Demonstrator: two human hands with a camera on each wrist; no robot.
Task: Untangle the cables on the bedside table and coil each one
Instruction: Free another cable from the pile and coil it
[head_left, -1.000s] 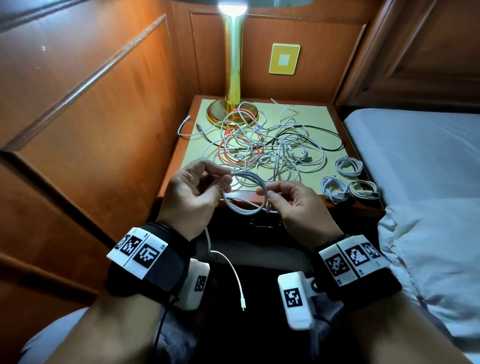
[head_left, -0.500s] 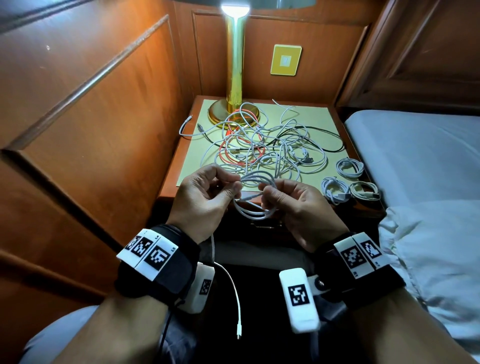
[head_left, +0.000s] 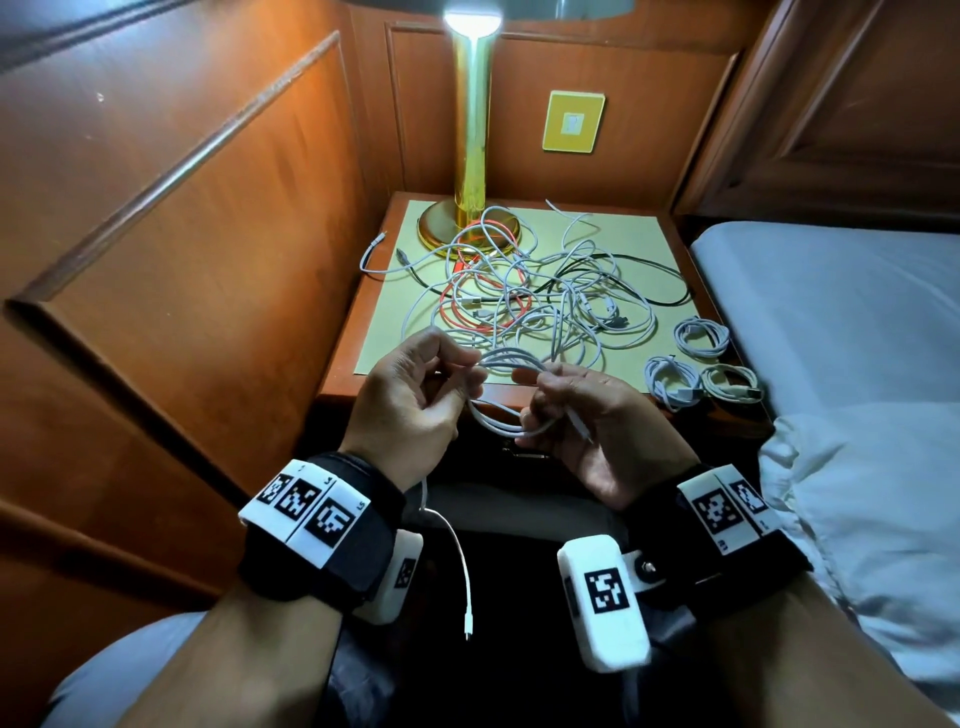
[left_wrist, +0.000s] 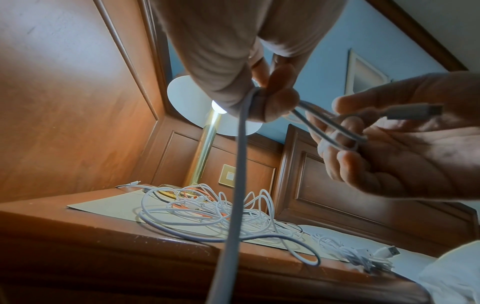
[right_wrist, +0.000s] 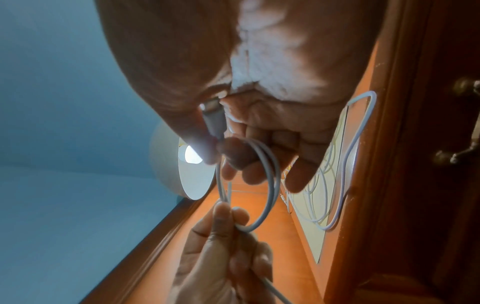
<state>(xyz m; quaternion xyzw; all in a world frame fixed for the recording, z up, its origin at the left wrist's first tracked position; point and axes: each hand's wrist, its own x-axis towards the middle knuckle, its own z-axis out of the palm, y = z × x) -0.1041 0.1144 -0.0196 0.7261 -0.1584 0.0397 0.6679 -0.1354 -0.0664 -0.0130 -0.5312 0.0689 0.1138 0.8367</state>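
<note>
Coiling a white cable (head_left: 501, 415) at the near table (head_left: 415, 392) edge, left hand (head_left: 410, 402) pinching the loops, right hand (head_left: 597, 415) gripping its plug end: light, limp, slippery, so best held where loops cross.

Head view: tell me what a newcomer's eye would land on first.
First, the two hands in the foreground: the left hand and the right hand hold a white cable looped between them. Behind them a tangle of cables sprawls over the bedside table, under a lit brass lamp.
</note>
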